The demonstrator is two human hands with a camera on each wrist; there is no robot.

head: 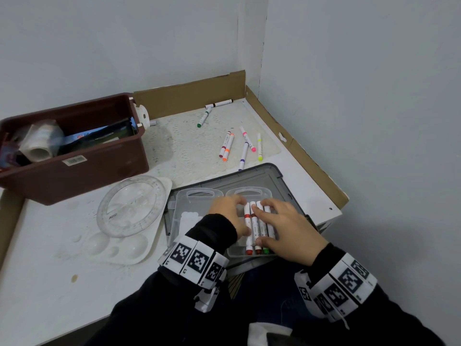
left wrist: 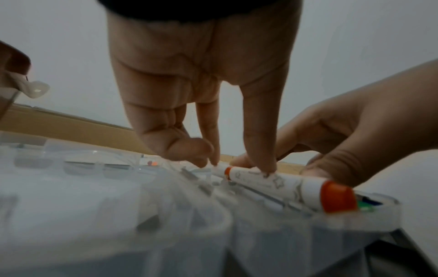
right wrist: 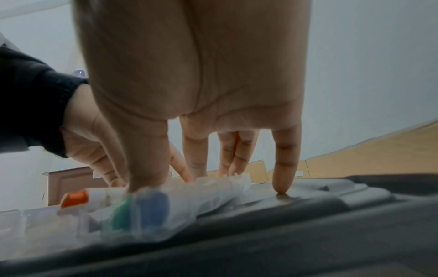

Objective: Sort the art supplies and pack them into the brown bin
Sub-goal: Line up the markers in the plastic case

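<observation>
Both hands were down on a clear plastic case (head: 197, 208) that lay open on a grey lid (head: 262, 176) at the near right of the worktop (head: 50, 258). A row of markers (head: 254, 228) sat side by side in the right half of the case, caps toward the person: red, dark red and green showed in the head view.

The left hand (head: 230, 216) rested on the left edge of that row, its fingers extended downward; in the left wrist view a fingertip (left wrist: 265, 166) pressed on the barrel of the red-capped marker (left wrist: 284, 185), not wrapped round it. The right hand (head: 287, 228) lay spread over the markers from the right, fingers fairly straight, thumb pressing near the capped ends and the little finger (right wrist: 283, 180) touching the grey lid. Neither hand had a marker closed in its grip.

The brown bin (head: 82, 156) stood at the far left of the worktop, well apart from the hands, holding a white roll (head: 41, 143) and other items too unclear to name. Just in front of it a clear round protractor (head: 132, 208) lay on a white paint palette (head: 119, 248). Loose markers (head: 240, 148) were scattered on a lace mat (head: 184, 146) beyond the case, with two more (head: 212, 108) near the cardboard edge (head: 189, 93) at the back.
</observation>
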